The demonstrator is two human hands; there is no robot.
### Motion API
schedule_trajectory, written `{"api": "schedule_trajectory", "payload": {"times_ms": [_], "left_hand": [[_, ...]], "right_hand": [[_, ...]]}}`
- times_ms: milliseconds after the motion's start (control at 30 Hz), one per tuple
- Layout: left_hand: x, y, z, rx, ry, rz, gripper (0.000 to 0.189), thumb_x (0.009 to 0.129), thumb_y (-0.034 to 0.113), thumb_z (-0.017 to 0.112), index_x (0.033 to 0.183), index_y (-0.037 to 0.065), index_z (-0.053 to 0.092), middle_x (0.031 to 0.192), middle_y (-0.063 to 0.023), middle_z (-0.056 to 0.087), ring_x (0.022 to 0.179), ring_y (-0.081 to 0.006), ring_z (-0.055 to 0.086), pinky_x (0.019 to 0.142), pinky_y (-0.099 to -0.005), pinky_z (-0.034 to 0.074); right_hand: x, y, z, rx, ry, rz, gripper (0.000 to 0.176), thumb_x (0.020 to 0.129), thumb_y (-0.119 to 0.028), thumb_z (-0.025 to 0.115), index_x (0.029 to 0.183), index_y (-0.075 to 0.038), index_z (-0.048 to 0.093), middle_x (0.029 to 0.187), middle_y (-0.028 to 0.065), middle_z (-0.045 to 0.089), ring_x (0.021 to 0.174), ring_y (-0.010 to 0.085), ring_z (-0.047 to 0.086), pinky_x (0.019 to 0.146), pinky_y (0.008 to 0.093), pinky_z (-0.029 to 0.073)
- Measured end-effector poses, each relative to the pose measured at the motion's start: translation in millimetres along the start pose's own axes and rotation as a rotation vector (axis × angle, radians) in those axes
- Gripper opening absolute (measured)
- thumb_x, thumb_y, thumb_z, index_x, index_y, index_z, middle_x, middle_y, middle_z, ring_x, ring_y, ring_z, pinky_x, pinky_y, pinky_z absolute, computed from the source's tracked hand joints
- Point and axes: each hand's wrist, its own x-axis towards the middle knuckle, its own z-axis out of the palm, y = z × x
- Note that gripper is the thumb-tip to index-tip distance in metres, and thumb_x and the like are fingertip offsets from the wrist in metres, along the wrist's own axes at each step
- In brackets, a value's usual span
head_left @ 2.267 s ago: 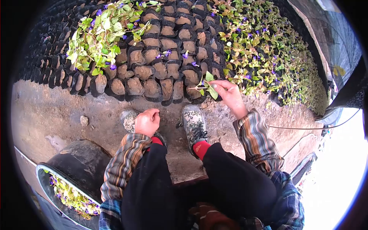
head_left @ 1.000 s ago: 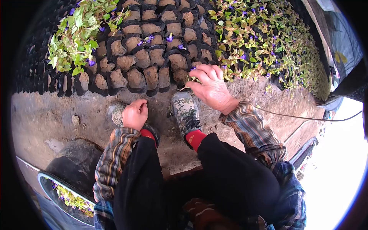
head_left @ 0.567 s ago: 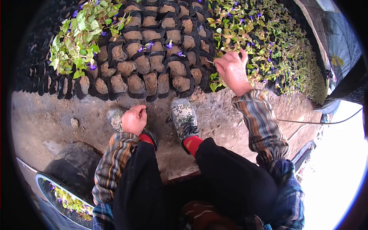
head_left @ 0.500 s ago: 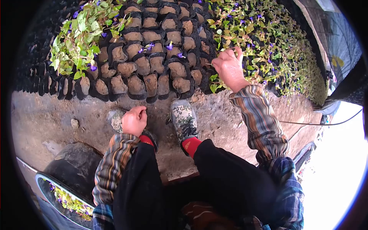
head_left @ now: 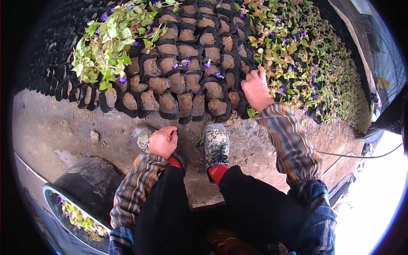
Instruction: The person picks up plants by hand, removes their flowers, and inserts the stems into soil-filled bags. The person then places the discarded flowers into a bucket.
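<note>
My right hand (head_left: 256,90) reaches down at the border between the soil-filled black pots (head_left: 185,102) and the flowering seedlings (head_left: 293,55). Its fingers are bent over a pot edge, and whatever they grip is hidden. My left hand (head_left: 162,142) hovers above my left shoe, thumb and fingers pinched together; nothing I can name shows between them. Left of the bare pots lies a heap of loose seedlings (head_left: 111,42) with pale green leaves and purple flowers. A few purple blossoms (head_left: 207,63) lie on the soil of the middle pots.
On the ground at lower left, a black tub (head_left: 87,180) lies tipped, with more seedlings (head_left: 78,216) inside. My camouflage shoe (head_left: 216,142) stands just short of the pot rows. A small stone (head_left: 94,136) sits on the dirt, and a thin cable (head_left: 361,157) runs at right.
The view has shifted, so the scene sits lower and further right. Against the pots, my right hand has moved slightly left; my left hand stays pinched over the shoe.
</note>
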Motion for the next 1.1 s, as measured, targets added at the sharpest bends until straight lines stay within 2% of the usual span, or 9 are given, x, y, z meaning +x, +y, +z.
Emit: {"api": "schedule_trajectory", "payload": {"times_ms": [67, 133, 267, 533, 667, 733, 800, 967, 1100], "left_hand": [[0, -2, -2, -0.013, -0.018, 0.010, 0.013, 0.078, 0.012, 0.065, 0.089, 0.008, 0.069, 0.083, -0.0113, 0.068, 0.072, -0.0327, 0.064, 0.067, -0.0415, 0.052], [-1, -2, -2, 0.002, -0.006, 0.014, 0.014, 0.077, 0.013, 0.065, 0.089, 0.009, 0.069, 0.082, -0.0113, 0.068, 0.072, -0.0327, 0.064, 0.068, -0.0417, 0.052], [-1, -3, -2, -0.003, 0.010, 0.042, 0.013, 0.075, 0.010, 0.066, 0.088, 0.008, 0.069, 0.079, -0.0115, 0.067, 0.069, -0.0318, 0.065, 0.063, -0.0403, 0.052], [-1, -2, -6, -0.032, -0.006, 0.036, 0.012, 0.077, 0.011, 0.066, 0.089, 0.009, 0.068, 0.078, -0.0105, 0.066, 0.070, -0.0311, 0.064, 0.066, -0.0401, 0.051], [0, -4, -4, -0.039, -0.005, 0.050, 0.010, 0.079, 0.012, 0.065, 0.088, 0.009, 0.066, 0.077, -0.0096, 0.065, 0.070, -0.0306, 0.063, 0.066, -0.0404, 0.049], [-1, -5, -3, -0.036, -0.005, 0.050, 0.010, 0.079, 0.011, 0.065, 0.088, 0.008, 0.067, 0.079, -0.0093, 0.067, 0.071, -0.0306, 0.064, 0.066, -0.0400, 0.049], [-1, -3, -4, -0.051, -0.013, 0.010, 0.010, 0.079, 0.010, 0.065, 0.089, 0.008, 0.067, 0.082, -0.0096, 0.068, 0.072, -0.0307, 0.064, 0.067, -0.0399, 0.049], [-1, -4, -3, -0.051, -0.010, 0.028, 0.010, 0.079, 0.009, 0.065, 0.089, 0.007, 0.068, 0.085, -0.0117, 0.069, 0.074, -0.0314, 0.065, 0.069, -0.0400, 0.051], [-1, -3, -3, -0.062, -0.034, -0.014, 0.010, 0.079, 0.008, 0.064, 0.087, 0.006, 0.069, 0.086, -0.0129, 0.069, 0.075, -0.0332, 0.066, 0.070, -0.0415, 0.052]], "right_hand": [[6, -3, -12, 0.040, -0.003, 0.084, 0.008, 0.076, -0.014, 0.067, 0.082, -0.011, 0.070, 0.087, 0.0046, 0.060, 0.102, 0.0252, 0.053, 0.111, 0.0550, 0.020], [20, -8, -41, 0.236, 0.237, 0.085, 0.013, 0.076, -0.019, 0.072, 0.086, -0.012, 0.071, 0.092, 0.0031, 0.060, 0.104, 0.0241, 0.053, 0.110, 0.0543, 0.020], [101, -32, -82, 0.631, 0.484, -0.137, 0.015, 0.080, -0.015, 0.070, 0.094, -0.013, 0.070, 0.088, 0.0026, 0.062, 0.093, 0.0239, 0.057, 0.089, 0.0389, 0.038], [220, -104, -115, 0.181, 0.582, -0.440, 0.010, 0.073, -0.014, 0.060, 0.081, -0.012, 0.066, 0.088, 0.0023, 0.054, 0.095, 0.0198, 0.051, 0.084, 0.0327, 0.038], [186, -77, -102, 0.684, 0.738, -0.249, 0.005, 0.076, -0.011, 0.066, 0.079, -0.008, 0.063, 0.087, 0.0033, 0.057, 0.088, 0.0210, 0.057, 0.079, 0.0364, 0.046], [149, -42, -96, 1.289, 0.482, 0.051, 0.005, 0.083, -0.006, 0.065, 0.083, -0.005, 0.061, 0.084, 0.0033, 0.063, 0.075, 0.0166, 0.062, 0.067, 0.0325, 0.051], [114, 2, -72, 1.696, 0.436, 0.266, 0.004, 0.090, -0.005, 0.060, 0.091, -0.001, 0.059, 0.080, 0.0054, 0.065, 0.065, 0.0134, 0.064, 0.057, 0.0273, 0.053], [32, 50, -18, 1.851, 0.483, 0.678, 0.009, 0.089, 0.000, 0.059, 0.097, 0.003, 0.056, 0.083, 0.0090, 0.066, 0.070, 0.0169, 0.069, 0.061, 0.0279, 0.059], [20, 38, 9, 1.628, 0.454, 0.769, 0.016, 0.085, -0.002, 0.065, 0.101, -0.001, 0.061, 0.084, 0.0032, 0.068, 0.066, 0.0114, 0.064, 0.057, 0.0235, 0.048]]}}
